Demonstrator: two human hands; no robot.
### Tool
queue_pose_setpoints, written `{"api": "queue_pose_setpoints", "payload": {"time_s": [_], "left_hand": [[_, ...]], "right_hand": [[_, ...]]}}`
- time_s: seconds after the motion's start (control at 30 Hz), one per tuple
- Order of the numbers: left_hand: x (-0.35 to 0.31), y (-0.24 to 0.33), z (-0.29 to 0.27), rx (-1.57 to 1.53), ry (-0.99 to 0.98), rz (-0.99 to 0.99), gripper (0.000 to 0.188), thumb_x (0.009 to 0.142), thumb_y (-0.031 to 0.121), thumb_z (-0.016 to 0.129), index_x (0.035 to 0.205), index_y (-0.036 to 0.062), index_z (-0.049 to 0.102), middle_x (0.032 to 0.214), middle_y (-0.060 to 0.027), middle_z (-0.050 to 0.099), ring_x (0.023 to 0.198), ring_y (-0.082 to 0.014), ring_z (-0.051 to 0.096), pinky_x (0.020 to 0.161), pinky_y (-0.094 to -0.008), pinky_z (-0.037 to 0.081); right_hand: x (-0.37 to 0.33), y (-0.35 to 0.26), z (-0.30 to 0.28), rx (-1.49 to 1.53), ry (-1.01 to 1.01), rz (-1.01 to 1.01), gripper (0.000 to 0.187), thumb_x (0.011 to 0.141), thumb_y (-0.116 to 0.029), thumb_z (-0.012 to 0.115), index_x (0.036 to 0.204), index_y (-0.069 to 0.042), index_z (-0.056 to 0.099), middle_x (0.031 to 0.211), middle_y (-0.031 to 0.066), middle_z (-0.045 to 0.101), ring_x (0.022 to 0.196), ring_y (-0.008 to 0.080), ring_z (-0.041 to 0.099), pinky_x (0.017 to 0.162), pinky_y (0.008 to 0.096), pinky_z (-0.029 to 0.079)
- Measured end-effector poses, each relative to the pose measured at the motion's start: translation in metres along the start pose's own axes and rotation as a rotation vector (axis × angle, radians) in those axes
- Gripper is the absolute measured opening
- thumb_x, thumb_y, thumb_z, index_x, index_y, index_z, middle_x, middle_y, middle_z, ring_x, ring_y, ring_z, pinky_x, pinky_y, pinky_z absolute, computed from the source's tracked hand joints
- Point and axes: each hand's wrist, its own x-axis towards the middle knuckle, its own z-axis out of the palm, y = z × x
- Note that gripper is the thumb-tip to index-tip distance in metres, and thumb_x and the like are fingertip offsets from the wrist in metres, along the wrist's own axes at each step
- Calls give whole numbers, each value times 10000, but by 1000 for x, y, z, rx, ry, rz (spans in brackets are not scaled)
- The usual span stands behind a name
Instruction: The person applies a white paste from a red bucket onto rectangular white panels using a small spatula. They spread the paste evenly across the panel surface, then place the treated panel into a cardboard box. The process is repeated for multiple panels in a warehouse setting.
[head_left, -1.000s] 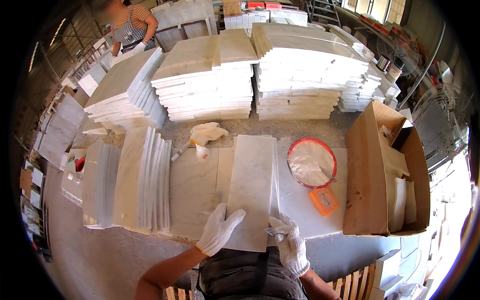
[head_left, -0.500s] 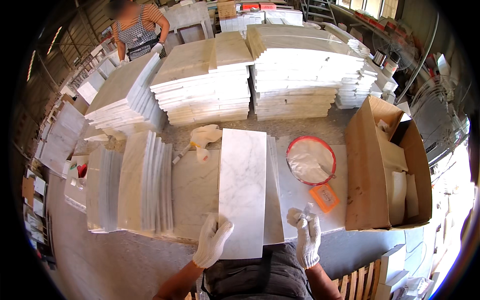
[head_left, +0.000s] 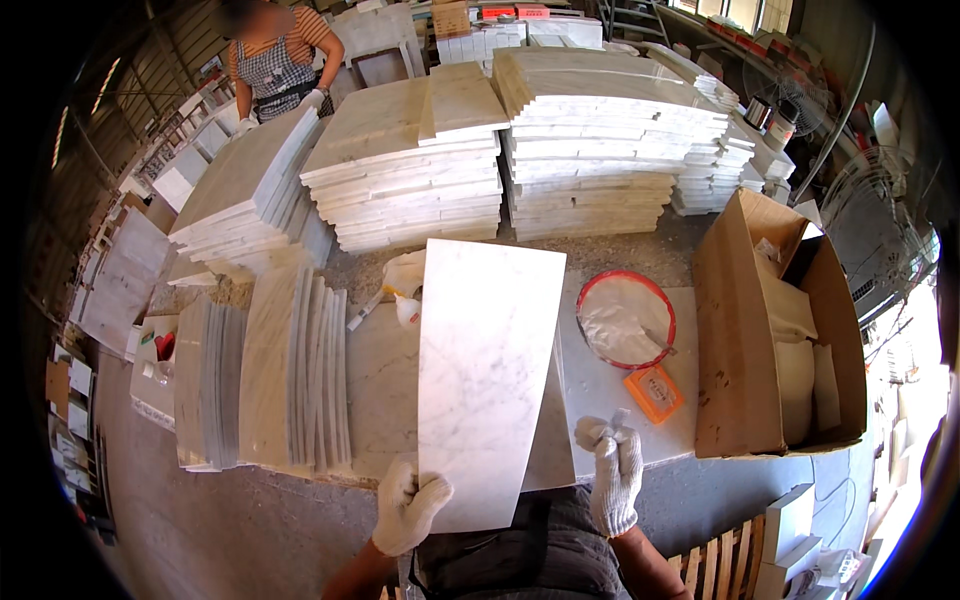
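A long white marble tile [head_left: 488, 370] with grey veins is tilted up off the bench, its near end raised toward me. My left hand [head_left: 408, 505], in a white glove, grips its near left corner. Under it lies another pale tile [head_left: 556, 430] flat on the bench. My gloved right hand [head_left: 614, 472] hovers just right of the raised tile, apart from it, with the fingers bunched together. Whether something small sits in those fingers I cannot tell.
Tall stacks of marble tiles [head_left: 420, 170] line the back, and tiles stand on edge [head_left: 290, 370] at left. A red-rimmed round bowl [head_left: 626, 318], an orange block [head_left: 652, 392], a small bottle [head_left: 405, 308] and an open cardboard box [head_left: 770, 330] are nearby. Another person [head_left: 275, 65] works far left.
The tile has come up off the bench and tilted toward me. My left hand slid to its near left corner, and my right hand moved right, off the tile.
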Motion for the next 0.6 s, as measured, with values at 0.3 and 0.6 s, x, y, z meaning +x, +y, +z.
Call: {"api": "queue_pose_setpoints", "payload": {"time_s": [0.3,0.6], "left_hand": [[7,-13,13,-160,-121,-273,73,988,91,591,963,55,532,828,49,487,767,-32,428,694,-194,377],[12,-29,22,229,-111,-247,199,998,191,609,873,45,557,764,20,516,695,-75,440,641,-241,400]], "right_hand": [[-2,-6,1,0,19,-30,160,1049,-122,429,1060,6,523,1117,159,653,965,216,631,928,378,503],[-5,-2,0,-68,14,-65,103,1030,-66,463,1062,4,531,1107,146,651,975,188,620,918,354,506]]}}
